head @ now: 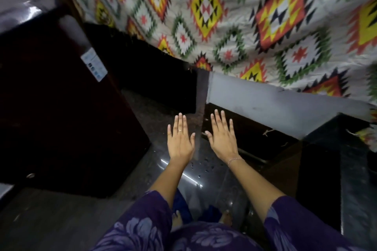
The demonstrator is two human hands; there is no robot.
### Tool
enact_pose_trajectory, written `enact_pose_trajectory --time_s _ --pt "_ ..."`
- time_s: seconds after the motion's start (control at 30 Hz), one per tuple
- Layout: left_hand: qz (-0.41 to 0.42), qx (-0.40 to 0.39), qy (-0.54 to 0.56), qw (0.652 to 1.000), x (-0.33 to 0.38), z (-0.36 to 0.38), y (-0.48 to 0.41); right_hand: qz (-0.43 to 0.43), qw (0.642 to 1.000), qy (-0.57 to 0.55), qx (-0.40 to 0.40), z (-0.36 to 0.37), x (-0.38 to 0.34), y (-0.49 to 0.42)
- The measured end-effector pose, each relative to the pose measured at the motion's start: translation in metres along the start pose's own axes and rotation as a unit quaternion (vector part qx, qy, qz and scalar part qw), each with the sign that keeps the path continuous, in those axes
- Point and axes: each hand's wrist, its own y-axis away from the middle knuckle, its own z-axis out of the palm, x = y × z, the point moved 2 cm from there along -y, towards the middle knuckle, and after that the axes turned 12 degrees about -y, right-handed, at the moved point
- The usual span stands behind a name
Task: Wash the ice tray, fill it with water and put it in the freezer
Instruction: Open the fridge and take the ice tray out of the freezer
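Note:
My left hand (180, 138) and my right hand (222, 136) are stretched out side by side, palms down, fingers spread, over a dark glossy floor. Neither hand holds anything. A dark maroon fridge (51, 108) stands to the left with its door closed; a white label (93, 64) is stuck near its upper edge. No ice tray is in view.
A bed with a bright geometric-patterned cover (234, 16) fills the top and right. Its pale frame board (275, 106) runs behind my hands. Dark wooden furniture (322, 165) stands at the right. Water drops (201, 166) dot the floor near my wrists.

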Motion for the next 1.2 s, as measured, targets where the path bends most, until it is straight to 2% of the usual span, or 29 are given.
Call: enact_pose_trajectory --time_s 0.57,1.0,1.2 --pt "-0.135 0.004 -0.007 0.991 -0.156 0.009 0.040 -0.141 0.989 -0.020 -0.036 0.047 -0.159 -0.022" --pt "-0.267 0.006 0.001 0.964 -0.239 0.006 0.052 -0.266 0.961 -0.015 -0.076 0.078 -0.246 -0.059" --pt "-0.321 0.018 -0.010 0.947 -0.275 -0.006 0.043 -0.312 0.945 -0.059 -0.080 0.088 -0.288 -0.082"
